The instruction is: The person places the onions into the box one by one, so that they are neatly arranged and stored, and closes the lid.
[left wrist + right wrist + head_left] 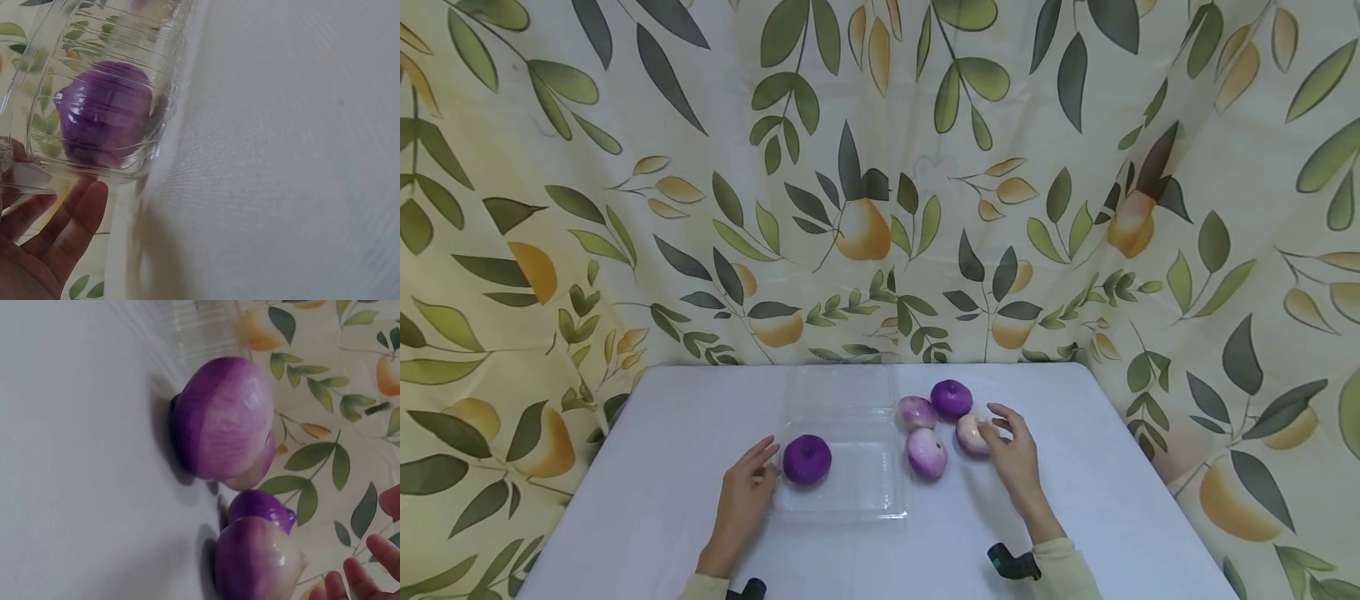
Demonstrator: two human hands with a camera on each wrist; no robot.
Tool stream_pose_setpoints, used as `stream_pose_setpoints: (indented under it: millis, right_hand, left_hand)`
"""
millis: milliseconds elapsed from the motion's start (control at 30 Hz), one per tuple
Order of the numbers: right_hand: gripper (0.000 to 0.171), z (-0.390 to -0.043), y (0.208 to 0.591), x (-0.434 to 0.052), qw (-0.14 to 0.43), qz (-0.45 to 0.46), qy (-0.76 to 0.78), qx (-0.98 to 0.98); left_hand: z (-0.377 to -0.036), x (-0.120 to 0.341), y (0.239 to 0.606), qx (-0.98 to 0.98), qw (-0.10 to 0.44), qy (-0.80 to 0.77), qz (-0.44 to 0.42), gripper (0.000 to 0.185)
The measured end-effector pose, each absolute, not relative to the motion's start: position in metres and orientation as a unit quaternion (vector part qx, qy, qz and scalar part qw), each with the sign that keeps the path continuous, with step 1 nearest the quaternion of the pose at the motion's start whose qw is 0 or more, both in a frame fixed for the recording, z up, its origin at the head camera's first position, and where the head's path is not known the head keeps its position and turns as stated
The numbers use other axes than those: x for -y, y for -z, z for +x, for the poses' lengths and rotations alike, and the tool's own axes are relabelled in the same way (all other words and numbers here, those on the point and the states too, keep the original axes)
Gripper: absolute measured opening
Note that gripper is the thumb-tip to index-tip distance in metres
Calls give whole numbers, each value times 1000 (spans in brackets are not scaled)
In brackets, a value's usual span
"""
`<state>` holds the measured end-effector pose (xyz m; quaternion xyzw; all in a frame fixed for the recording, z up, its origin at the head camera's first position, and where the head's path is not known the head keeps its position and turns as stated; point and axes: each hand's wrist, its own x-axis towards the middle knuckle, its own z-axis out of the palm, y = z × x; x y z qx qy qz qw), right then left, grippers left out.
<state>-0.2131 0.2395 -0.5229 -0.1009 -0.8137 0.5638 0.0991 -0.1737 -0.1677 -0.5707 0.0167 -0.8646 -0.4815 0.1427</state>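
Observation:
My left hand (747,493) holds the left rim of a clear plastic container (857,510). One fingertip shows over that rim in the left wrist view, with other fingers (90,203) below it. A dark purple onion (807,459) sits inside the container, at its left side. To the right, my right hand (1013,454) reaches over a pale onion (972,435), fingers spread. In the right wrist view those fingers (359,578) look apart from the onions. Beside the pale onion lie a dark purple onion (951,399) and two lighter purple onions, one farther back (917,412), one nearer (927,454).
The container's hinged lid (841,388) lies opened out toward the back of the white table (685,433). A leaf-and-fruit patterned cloth (925,250) hangs behind and around the table. Dark camera mounts (1013,562) sit at both wrists.

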Motion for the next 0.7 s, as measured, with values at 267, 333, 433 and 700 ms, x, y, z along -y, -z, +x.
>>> stream_pose_setpoints:
  millis: [267, 333, 433, 700]
  right_hand:
    - [46, -219, 534, -248, 111, -112, -533, 831]
    - [46, -220, 537, -250, 110, -112, -532, 832]
    - [47, -221, 540, -250, 105, -115, -535, 831]
    - [50, -225, 546, -250, 88, -122, -544, 826]
  left_hand:
    - [-174, 168, 572, 863, 139, 486, 19, 34]
    - [-174, 167, 572, 862, 139, 487, 21, 33]
    - [-173, 167, 572, 860, 137, 491, 20, 34]
    - [-174, 168, 571, 860, 143, 491, 11, 34]
